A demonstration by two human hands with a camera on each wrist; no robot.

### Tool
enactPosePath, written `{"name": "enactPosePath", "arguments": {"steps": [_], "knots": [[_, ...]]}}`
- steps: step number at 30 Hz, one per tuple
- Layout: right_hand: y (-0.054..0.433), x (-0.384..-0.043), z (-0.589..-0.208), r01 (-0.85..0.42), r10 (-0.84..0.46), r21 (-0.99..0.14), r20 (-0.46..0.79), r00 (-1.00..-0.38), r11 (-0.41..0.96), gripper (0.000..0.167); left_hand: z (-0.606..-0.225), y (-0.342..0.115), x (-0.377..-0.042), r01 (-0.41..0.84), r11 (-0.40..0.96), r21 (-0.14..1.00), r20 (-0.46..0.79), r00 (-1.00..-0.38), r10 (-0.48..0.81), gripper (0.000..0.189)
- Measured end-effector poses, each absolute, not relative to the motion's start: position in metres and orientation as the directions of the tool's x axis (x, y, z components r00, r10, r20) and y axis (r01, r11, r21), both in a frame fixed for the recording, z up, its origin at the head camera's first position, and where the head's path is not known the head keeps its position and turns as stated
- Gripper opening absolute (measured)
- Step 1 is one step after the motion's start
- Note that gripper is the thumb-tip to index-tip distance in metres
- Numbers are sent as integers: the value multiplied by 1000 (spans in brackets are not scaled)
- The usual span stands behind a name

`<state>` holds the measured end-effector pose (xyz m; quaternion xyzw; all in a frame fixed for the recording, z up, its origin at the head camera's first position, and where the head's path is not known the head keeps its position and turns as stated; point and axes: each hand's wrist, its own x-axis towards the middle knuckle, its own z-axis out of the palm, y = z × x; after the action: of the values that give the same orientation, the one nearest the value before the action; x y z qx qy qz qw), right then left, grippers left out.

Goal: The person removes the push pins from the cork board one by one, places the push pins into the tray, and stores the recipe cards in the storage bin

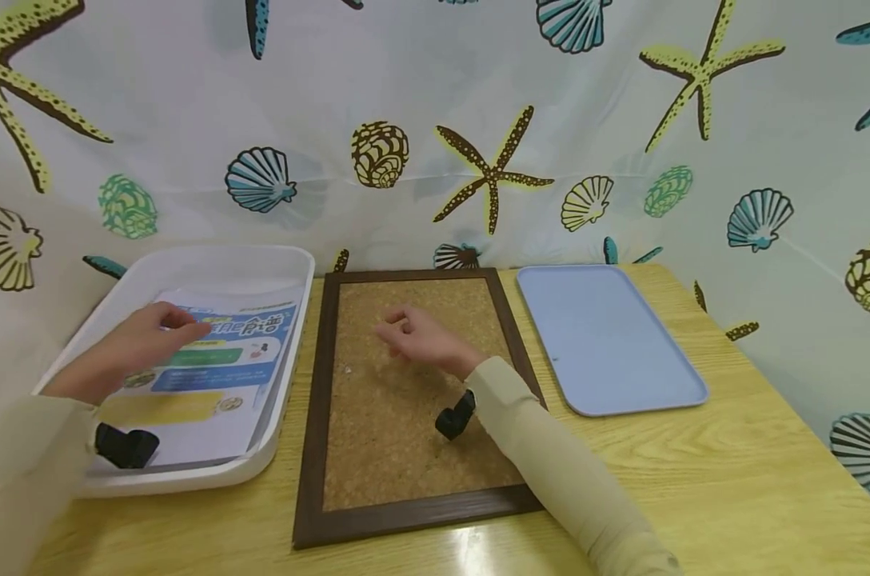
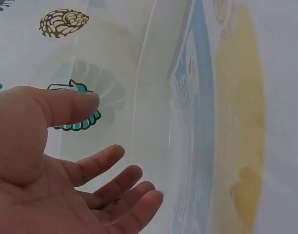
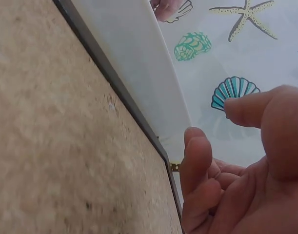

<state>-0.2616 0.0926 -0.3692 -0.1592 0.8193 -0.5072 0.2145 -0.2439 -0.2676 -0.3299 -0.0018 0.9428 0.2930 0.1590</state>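
Observation:
My left hand (image 1: 150, 340) is above a white tray (image 1: 301, 320) holding printed sheets (image 1: 205, 408) with blue, green and yellow blocks. The left wrist view shows its thumb apart from loosely bent fingers (image 2: 105, 158), with nothing between them. Over the cork board (image 1: 377, 448), which has a dark brown frame, hovers my right hand (image 1: 428, 340). Its fingers (image 3: 197, 156) are loosely curled and the thumb stands apart, as the right wrist view shows; no object is visible in it. A tiny pale speck (image 1: 348, 370) lies on the cork.
A light blue shallow tray (image 1: 615, 344) lies to the right of the cork board on the wooden table (image 1: 723, 480). Behind the table hangs a white cloth (image 1: 421, 72) printed with shells and starfish. Each wrist carries a small black camera.

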Motion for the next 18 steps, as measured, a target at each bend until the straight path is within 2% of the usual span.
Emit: {"name": "enactPosePath", "arguments": {"steps": [8,12,18], "knots": [[121,-257,-377,-31,-446,-880,-210,-870,475,49,-327,-248,-236,-78,788,611,-321,-934,156,85],[137,-254,-378,-29,-432,-880,-203,-879,474,50,-320,-244,-230,-41,753,656,-298,-932,209,81],[157,-253,-379,9,-374,-867,-224,-900,498,50,-317,-232,-225,-6,764,645,-305,-919,250,80]]}}
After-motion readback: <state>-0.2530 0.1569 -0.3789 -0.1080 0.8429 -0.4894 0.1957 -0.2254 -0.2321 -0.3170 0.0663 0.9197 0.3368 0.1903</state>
